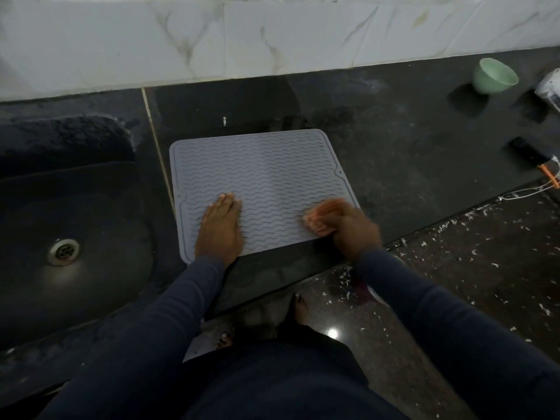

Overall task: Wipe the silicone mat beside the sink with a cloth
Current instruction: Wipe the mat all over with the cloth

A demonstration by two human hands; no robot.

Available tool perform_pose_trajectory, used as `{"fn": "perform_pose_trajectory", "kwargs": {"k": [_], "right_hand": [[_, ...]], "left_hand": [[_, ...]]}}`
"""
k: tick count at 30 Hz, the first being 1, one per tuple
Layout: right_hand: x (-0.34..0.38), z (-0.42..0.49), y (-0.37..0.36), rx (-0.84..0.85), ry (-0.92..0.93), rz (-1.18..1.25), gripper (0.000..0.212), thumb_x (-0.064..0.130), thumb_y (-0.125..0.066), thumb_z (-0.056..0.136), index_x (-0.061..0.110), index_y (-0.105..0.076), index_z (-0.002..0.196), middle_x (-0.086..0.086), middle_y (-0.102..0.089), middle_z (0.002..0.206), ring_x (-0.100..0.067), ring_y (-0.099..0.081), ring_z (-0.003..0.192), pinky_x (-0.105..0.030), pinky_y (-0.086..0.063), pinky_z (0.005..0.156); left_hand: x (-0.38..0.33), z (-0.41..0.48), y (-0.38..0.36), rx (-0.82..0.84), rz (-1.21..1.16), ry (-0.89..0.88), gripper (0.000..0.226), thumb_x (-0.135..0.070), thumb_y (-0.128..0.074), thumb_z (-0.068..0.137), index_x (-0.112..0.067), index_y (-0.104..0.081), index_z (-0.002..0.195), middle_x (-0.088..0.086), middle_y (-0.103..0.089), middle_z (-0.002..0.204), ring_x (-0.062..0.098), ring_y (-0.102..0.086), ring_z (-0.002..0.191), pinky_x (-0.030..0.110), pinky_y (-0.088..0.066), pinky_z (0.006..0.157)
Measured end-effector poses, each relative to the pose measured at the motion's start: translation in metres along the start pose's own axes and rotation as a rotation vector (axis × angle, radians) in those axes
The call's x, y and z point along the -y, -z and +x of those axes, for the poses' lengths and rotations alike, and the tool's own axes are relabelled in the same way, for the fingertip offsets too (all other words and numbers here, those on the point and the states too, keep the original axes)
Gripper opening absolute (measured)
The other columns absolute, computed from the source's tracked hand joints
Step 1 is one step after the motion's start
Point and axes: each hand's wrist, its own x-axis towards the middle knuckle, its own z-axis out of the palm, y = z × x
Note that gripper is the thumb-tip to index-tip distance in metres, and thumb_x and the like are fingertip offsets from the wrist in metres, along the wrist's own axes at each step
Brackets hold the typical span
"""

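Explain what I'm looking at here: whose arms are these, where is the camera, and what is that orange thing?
There is no machine here. These are a person's two bare hands, filmed by one camera worn on their head and looking down. The left hand lies flat on a grey, ribbed silicone mat. The mat sits on a dark counter, just right of the sink. The right hand grips an orange cloth against the mat's near right corner. The cloth is blurred, so it is probably mid-wipe. Farther right on the counter are a green bowl and a dark flat object that I cannot identify.
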Motion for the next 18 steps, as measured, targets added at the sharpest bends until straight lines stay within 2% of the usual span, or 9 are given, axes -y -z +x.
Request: {"fn": "perform_pose_trajectory", "kwargs": {"k": [2, 4, 5, 6, 9, 11, 12, 14, 18], "right_hand": [[-0.038, 0.005, 0.026, -0.053, -0.231, -0.106, 0.032, 0.033, -0.056, 0.089, 0.039, -0.065, 0.119, 0.003, -0.056, 0.133, -0.025, -0.052, 0.124, -0.037, -0.044, 0.1], [-0.039, 0.018, 0.036, -0.032, -0.418, -0.121, 0.037, 0.043, -0.06, 0.087, 0.024, -0.068, 0.118, -0.007, -0.063, 0.126, -0.032, -0.059, 0.117, -0.038, -0.047, 0.094], [-0.028, 0.023, 0.039, -0.014, -0.452, -0.087, 0.037, 0.042, -0.061, 0.087, 0.019, -0.069, 0.116, -0.01, -0.066, 0.121, -0.032, -0.062, 0.113, -0.037, -0.048, 0.091], [-0.006, 0.025, 0.034, -0.02, -0.38, -0.018, 0.036, 0.04, -0.061, 0.086, 0.019, -0.071, 0.114, -0.009, -0.069, 0.116, -0.029, -0.064, 0.111, -0.035, -0.05, 0.09], [0.069, 0.012, -0.009, 0.07, 0.054, 0.15, 0.036, 0.04, -0.057, 0.08, 0.031, -0.073, 0.111, 0.007, -0.069, 0.116, -0.015, -0.063, 0.111, -0.035, -0.051, 0.096], [0.096, -0.013, -0.041, 0.156, 0.191, 0.074, 0.036, 0.035, -0.057, 0.084, 0.031, -0.069, 0.117, 0.0, -0.06, 0.127, -0.024, -0.054, 0.118, -0.039, -0.047, 0.099], [0.095, -0.025, -0.042, 0.114, 0.21, 0.046, 0.035, 0.032, -0.057, 0.085, 0.031, -0.068, 0.118, -0.002, -0.056, 0.13, -0.026, -0.05, 0.12, -0.039, -0.046, 0.099], [0.059, -0.031, -0.03, 0.011, 0.119, 0.028, 0.036, 0.027, -0.059, 0.085, 0.034, -0.067, 0.119, 0.003, -0.053, 0.133, -0.023, -0.047, 0.121, -0.038, -0.044, 0.1], [-0.042, -0.01, 0.009, -0.091, -0.248, -0.087, 0.037, 0.022, -0.06, 0.08, 0.036, -0.068, 0.114, 0.002, -0.06, 0.128, -0.026, -0.057, 0.115, -0.04, -0.05, 0.094]], "left_hand": [[-0.001, 0.0, 0.001, -0.004, 0.002, -0.002, 0.049, -0.009, -0.038, 0.091, -0.002, -0.046, 0.139, 0.016, -0.039, 0.149, 0.03, -0.03, 0.141, 0.039, -0.01, 0.116], [-0.002, 0.0, 0.0, -0.01, -0.003, -0.001, 0.047, -0.006, -0.041, 0.093, -0.002, -0.046, 0.139, 0.016, -0.039, 0.149, 0.031, -0.03, 0.141, 0.04, -0.011, 0.117], [-0.001, 0.0, -0.001, -0.013, -0.006, 0.003, 0.046, -0.007, -0.04, 0.093, -0.002, -0.047, 0.138, 0.016, -0.04, 0.148, 0.031, -0.031, 0.14, 0.041, -0.012, 0.117], [-0.001, 0.001, -0.001, -0.018, -0.004, 0.006, 0.047, -0.01, -0.038, 0.092, -0.002, -0.048, 0.138, 0.016, -0.041, 0.148, 0.031, -0.032, 0.14, 0.042, -0.014, 0.117], [-0.001, 0.003, -0.001, -0.005, 0.006, 0.006, 0.047, -0.01, -0.042, 0.091, -0.002, -0.048, 0.137, 0.017, -0.041, 0.147, 0.032, -0.032, 0.14, 0.044, -0.016, 0.116], [0.0, 0.004, -0.001, 0.011, 0.007, 0.006, 0.05, -0.004, -0.047, 0.088, -0.001, -0.047, 0.138, 0.017, -0.038, 0.149, 0.032, -0.03, 0.141, 0.045, -0.015, 0.117], [0.0, 0.003, -0.001, 0.011, 0.005, 0.004, 0.05, -0.005, -0.045, 0.088, -0.001, -0.047, 0.138, 0.017, -0.039, 0.149, 0.032, -0.03, 0.141, 0.045, -0.015, 0.117], [0.001, 0.003, -0.002, -0.007, 0.003, 0.004, 0.049, -0.012, -0.037, 0.089, -0.002, -0.05, 0.136, 0.017, -0.041, 0.147, 0.032, -0.033, 0.139, 0.045, -0.016, 0.116], [-0.001, 0.001, -0.001, -0.01, -0.007, 0.015, 0.05, -0.015, -0.035, 0.09, -0.001, -0.051, 0.135, 0.017, -0.043, 0.145, 0.033, -0.035, 0.138, 0.044, -0.017, 0.115]]}}
